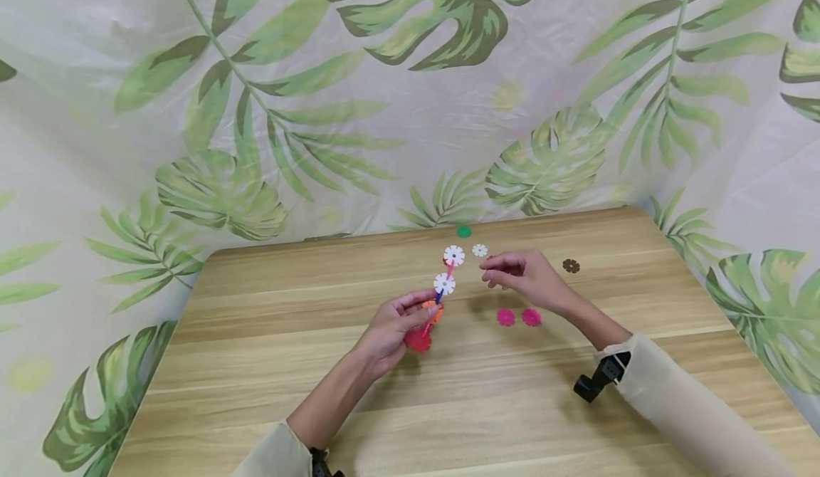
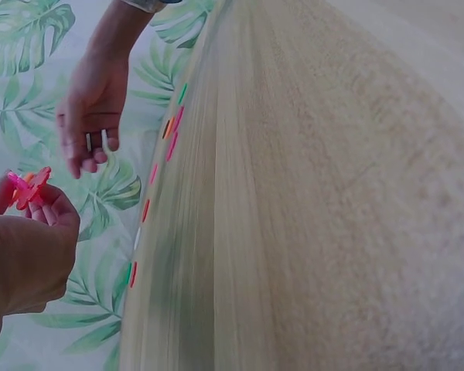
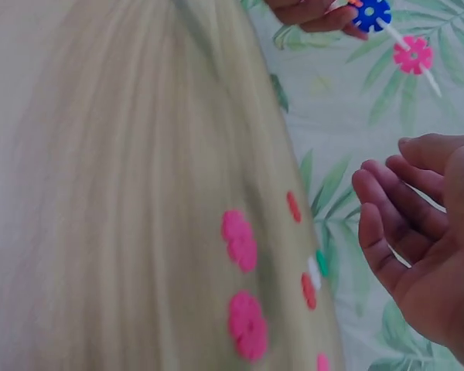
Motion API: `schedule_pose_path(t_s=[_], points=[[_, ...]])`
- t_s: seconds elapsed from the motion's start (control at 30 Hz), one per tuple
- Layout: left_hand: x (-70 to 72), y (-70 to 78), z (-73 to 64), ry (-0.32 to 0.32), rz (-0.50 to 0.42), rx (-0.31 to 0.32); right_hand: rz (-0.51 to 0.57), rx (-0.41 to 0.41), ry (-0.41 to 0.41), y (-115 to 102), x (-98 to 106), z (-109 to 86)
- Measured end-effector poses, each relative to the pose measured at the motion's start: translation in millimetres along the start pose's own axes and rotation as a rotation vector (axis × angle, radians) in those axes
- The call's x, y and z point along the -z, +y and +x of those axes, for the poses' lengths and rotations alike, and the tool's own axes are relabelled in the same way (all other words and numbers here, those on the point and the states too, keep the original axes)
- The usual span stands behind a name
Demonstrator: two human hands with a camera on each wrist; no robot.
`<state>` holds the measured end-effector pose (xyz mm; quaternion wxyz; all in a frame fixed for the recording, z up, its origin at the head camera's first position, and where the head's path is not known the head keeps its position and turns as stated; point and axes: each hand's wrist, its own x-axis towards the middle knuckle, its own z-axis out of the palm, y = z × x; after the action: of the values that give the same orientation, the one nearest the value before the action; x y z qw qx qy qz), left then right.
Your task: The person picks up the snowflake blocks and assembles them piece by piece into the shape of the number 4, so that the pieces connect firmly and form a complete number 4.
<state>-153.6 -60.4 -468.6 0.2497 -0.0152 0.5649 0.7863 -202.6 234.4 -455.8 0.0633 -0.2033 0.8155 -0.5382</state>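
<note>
My left hand point(image 1: 389, 329) pinches a chain of slotted plastic snowflake discs between thumb and fingers. Along the chain, a red disc point(image 1: 419, 340) is lowest, and an orange disc point(image 1: 436, 313) sits by the thumb. A blue disc point(image 3: 373, 15) and a pink disc point(image 3: 413, 55) show in the right wrist view. Two white discs, one nearer point(image 1: 445, 284) and one at the far end point(image 1: 454, 255), face the head camera. To the right of the chain hovers my right hand point(image 1: 527, 278), apart from it, with loosely bent fingers and nothing seen in its grasp.
Two pink discs point(image 1: 506, 317) lie on the wooden table point(image 1: 269, 356) below the right hand. Near the back edge are a green disc point(image 1: 464, 231) and a loose white disc point(image 1: 480, 250); a brown disc point(image 1: 571, 265) lies farther right. Leaf-print cloth point(image 1: 410, 107) hangs behind.
</note>
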Motion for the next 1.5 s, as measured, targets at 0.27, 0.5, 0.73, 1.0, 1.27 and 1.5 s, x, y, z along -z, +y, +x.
schedule_pose_path(t_s=[0.27,0.5,0.73,1.0,1.27,1.5], points=[[4.7,1.9,-1.5,-0.02,-0.075,0.012,-0.198,0.036,-0.043,22.8,3.3,-12.0],[5.8,4.2,-3.4,-0.038,-0.127,-0.01,-0.322,0.085,-0.077,36.1,5.6,-18.4],[6.0,5.3,-4.4,-0.022,-0.144,-0.001,-0.409,0.146,-0.153,47.3,7.6,-24.1],[4.1,7.6,-5.2,-0.025,-0.147,-0.006,-0.523,0.212,-0.185,56.1,6.4,-26.7],[1.8,8.9,-3.6,-0.033,-0.16,-0.009,-0.519,0.163,-0.212,56.1,6.8,-27.2],[0.7,8.2,-2.0,-0.02,-0.168,0.0,-0.472,0.134,-0.208,58.3,7.1,-26.8]])
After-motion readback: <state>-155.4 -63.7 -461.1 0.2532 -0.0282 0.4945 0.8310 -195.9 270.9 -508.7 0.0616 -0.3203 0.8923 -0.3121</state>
